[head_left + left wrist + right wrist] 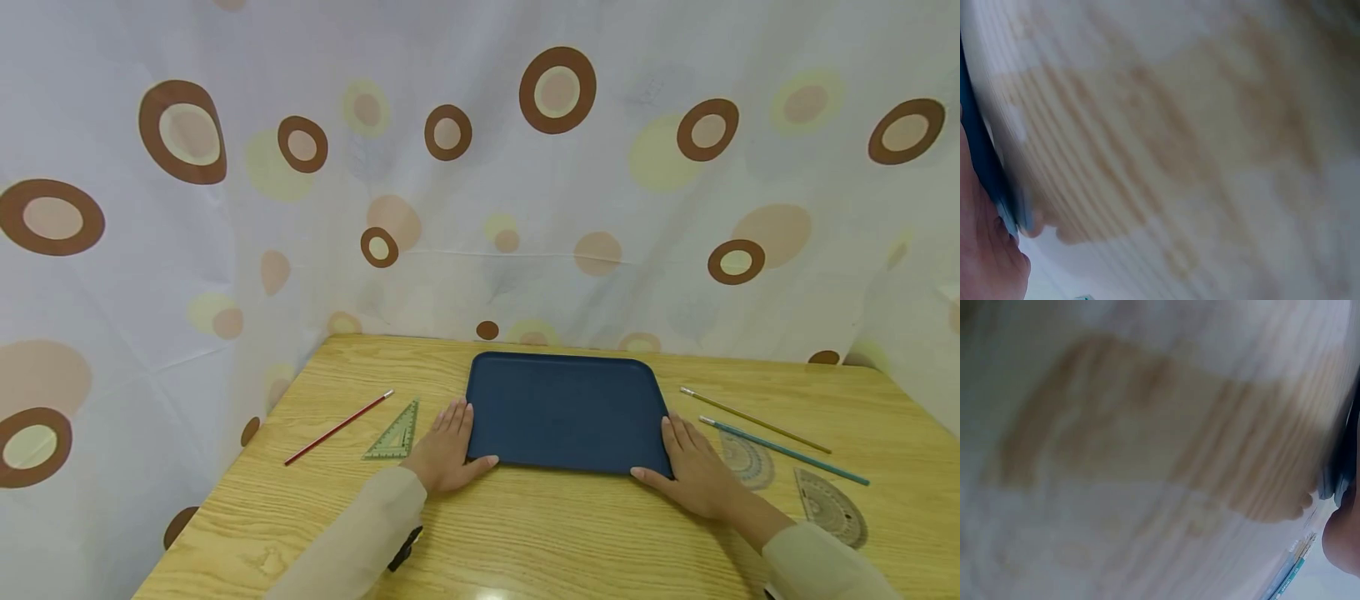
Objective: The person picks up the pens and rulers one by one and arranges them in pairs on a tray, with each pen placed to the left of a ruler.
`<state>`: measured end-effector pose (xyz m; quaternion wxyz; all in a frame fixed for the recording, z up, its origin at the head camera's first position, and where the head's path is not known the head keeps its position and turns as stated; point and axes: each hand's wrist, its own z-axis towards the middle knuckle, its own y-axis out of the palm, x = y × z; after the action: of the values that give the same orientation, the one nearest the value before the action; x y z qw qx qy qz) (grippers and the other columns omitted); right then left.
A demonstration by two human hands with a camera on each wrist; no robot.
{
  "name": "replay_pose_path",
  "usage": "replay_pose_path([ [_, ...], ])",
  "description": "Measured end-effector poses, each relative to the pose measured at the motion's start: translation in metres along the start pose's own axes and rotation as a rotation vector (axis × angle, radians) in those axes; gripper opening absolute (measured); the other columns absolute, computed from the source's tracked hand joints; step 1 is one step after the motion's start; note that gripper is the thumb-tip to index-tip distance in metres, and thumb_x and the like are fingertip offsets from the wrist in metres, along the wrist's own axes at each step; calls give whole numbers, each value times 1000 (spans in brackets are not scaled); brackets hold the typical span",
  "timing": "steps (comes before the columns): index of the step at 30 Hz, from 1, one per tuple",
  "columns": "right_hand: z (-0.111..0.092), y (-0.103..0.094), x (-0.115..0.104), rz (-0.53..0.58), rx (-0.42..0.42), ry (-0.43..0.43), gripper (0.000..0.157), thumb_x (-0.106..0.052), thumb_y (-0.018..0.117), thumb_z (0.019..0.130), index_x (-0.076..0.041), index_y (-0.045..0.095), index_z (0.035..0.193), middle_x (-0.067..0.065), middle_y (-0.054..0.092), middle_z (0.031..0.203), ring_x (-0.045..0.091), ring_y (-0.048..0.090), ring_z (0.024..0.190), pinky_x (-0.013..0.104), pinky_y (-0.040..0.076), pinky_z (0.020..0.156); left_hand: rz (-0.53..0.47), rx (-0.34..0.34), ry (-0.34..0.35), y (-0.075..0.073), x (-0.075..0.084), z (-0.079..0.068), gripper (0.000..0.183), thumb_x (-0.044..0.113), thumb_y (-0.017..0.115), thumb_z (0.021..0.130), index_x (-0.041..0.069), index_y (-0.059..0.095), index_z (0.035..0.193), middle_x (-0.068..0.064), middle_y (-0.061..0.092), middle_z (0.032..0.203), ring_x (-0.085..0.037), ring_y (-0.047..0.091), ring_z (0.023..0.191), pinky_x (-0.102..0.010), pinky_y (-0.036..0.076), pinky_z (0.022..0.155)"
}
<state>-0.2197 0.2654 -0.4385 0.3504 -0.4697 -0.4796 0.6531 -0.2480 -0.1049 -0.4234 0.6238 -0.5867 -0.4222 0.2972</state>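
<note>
A dark blue rectangular tray [566, 412] lies on the wooden table between both hands. My left hand [446, 454] is at its near left corner, fingers stretched along the left side and thumb reaching to the front rim. Mirroring it, my right hand [697, 471] touches the near right corner with straight fingers on the side and thumb at the front rim. In the left wrist view the tray's edge [985, 156] shows beside the palm. Close by the left hand lies a clear set square [397, 433]; a clear protractor [746, 460] is just beyond the right hand.
A red pencil [337, 428] lies on the left of the table [525, 533]. To the right are a yellowish pencil [757, 420], a blue pencil [787, 451] and a second protractor [831, 508]. A patterned curtain [487, 208] hangs behind the table and along its sides.
</note>
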Motion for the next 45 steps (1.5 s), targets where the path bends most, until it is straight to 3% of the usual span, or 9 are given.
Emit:
replay_pose_path([
  [11,-3,0,1,16,10,-4,95,-53,54,88,18,18,140,39,14,146,55,15,133,63,16,105,-46,-2,10,0,0,-2,85,56,37,94,-6,13,146,-23,10,154,-34,10,144,-44,16,116],
  [45,-11,4,-3,53,17,-5,95,-51,55,88,16,16,141,38,14,146,55,17,132,64,17,104,-53,10,17,4,0,-11,85,57,37,94,-7,13,146,-24,10,154,-36,10,143,-46,18,115],
])
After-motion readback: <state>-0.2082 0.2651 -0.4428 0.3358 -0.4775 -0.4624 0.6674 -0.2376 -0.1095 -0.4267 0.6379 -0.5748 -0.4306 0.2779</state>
